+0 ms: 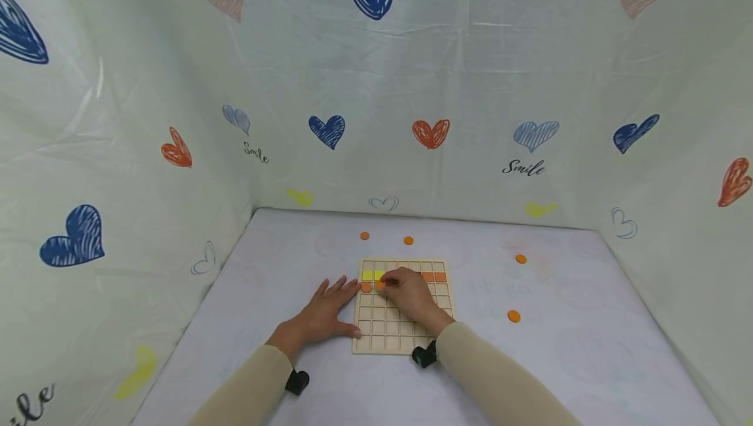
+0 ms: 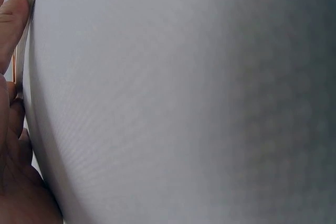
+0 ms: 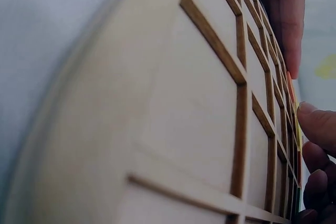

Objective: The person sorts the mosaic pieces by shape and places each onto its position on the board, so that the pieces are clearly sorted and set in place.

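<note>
A square wooden grid board [image 1: 385, 345] lies flat on the table. My left hand [image 1: 320, 313] rests at its left side, fingers spread, with fingertips and thumb on the edge; in the left wrist view, the left hand [image 2: 18, 182] shows only at the border. Over the board, my right hand [image 1: 412, 296] pinches an orange disc [image 1: 380, 286] at the second column, just below the row of colored squares. Another orange disc [image 1: 367, 287] sits in the cell to its left. Yellow squares [image 1: 367, 276] and orange squares [image 1: 434, 277] fill cells above; my right hand hides some of that row.
Several loose orange discs lie on the white table [image 1: 282, 236]: one disc [image 1: 365, 236] and another disc [image 1: 408, 240] behind the board, a disc [image 1: 521, 259] and a nearer disc [image 1: 514, 316] to the right. A heart-printed curtain [image 1: 482, 60] encloses the back and sides.
</note>
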`<state>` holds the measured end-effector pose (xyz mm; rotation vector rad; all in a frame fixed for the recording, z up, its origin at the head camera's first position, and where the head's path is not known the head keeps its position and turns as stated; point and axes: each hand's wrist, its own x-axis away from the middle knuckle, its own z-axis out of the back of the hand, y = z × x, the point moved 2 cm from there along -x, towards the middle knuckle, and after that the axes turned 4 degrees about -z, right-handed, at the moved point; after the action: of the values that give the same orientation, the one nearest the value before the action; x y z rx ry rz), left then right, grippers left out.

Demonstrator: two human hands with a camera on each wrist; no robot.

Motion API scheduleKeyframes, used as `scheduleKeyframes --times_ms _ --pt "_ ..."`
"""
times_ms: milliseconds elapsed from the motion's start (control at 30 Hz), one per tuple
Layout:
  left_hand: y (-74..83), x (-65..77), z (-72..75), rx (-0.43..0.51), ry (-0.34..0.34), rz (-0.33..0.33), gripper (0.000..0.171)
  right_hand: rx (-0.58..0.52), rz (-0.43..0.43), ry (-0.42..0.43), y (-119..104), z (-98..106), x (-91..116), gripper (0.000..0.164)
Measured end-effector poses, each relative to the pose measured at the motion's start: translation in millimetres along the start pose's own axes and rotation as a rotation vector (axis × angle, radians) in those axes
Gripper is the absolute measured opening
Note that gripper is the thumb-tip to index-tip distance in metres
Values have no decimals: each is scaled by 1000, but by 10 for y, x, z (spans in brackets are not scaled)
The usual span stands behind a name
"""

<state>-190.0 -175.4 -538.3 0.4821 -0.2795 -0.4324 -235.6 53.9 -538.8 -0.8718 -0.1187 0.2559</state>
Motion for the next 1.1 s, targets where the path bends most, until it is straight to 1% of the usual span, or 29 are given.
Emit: scheduleKeyframes --times_ms 300,500,633,800,967,1100 --pt "18 13 16 12 -5 9 109 98 39 14 -41 -19 10 18" --pt "14 6 6 5 -1 10 109 98 42 17 -66 -15 14 20" --pt "18 8 5 8 7 4 109 122 53 14 -70 -22 10 21" --pt "38 26 26 10 16 -22 109 144 47 17 -55 -44 3 21" --pt "30 33 29 7 17 -40 110 122 26 15 -29 -54 2 21" --pt "22 24 22 5 15 -25 111 72 3 15 -5 -38 2 24"
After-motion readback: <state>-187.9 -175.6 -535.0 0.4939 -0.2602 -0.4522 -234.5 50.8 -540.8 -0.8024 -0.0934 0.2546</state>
